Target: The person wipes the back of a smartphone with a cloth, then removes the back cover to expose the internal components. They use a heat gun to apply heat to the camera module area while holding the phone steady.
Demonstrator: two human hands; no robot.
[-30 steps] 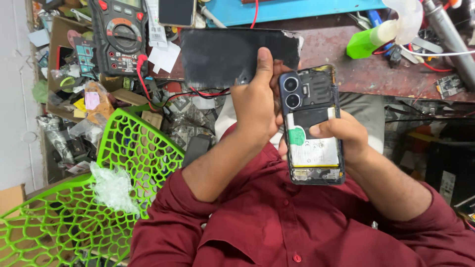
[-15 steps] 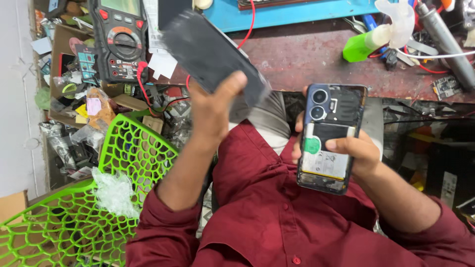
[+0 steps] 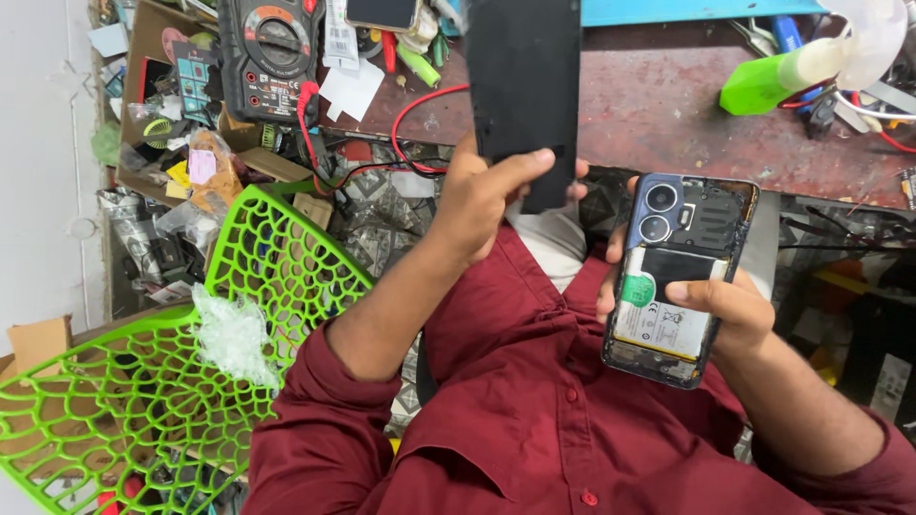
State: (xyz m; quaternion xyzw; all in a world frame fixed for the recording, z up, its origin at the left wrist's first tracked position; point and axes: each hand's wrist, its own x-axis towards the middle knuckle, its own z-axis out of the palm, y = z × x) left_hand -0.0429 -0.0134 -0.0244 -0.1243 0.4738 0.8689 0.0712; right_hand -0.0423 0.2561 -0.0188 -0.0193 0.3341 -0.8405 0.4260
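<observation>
A: Phone first. Where is it, what state?

B: Opened phone, back side up, held upright just below the front edge of the red workbench, right of the dark panel. Battery with white label and green sticker exposed, camera block at top, frame rim looks chipped orange at the upper corner. Right hand wrapped around its lower half, thumb across the battery, fingers closed behind

A: Left hand?

B: Left hand clamped on the bottom end of a flat black panel, thumb over the front, panel raised upright over the workbench edge, well apart from the phone. Looks like the detached back cover, can't confirm

A: Progress?

B: I'd judge the cover is already off and insides are bare; nothing inside looks removed yet, battery in place. Any inner work looks undone

A: Surroundings, relative to the workbench?

B: On its far left a multimeter with red lead trailing across; far right a green squeeze bottle. Below left of the bench, green lattice chair with clear plastic wrap on it
</observation>
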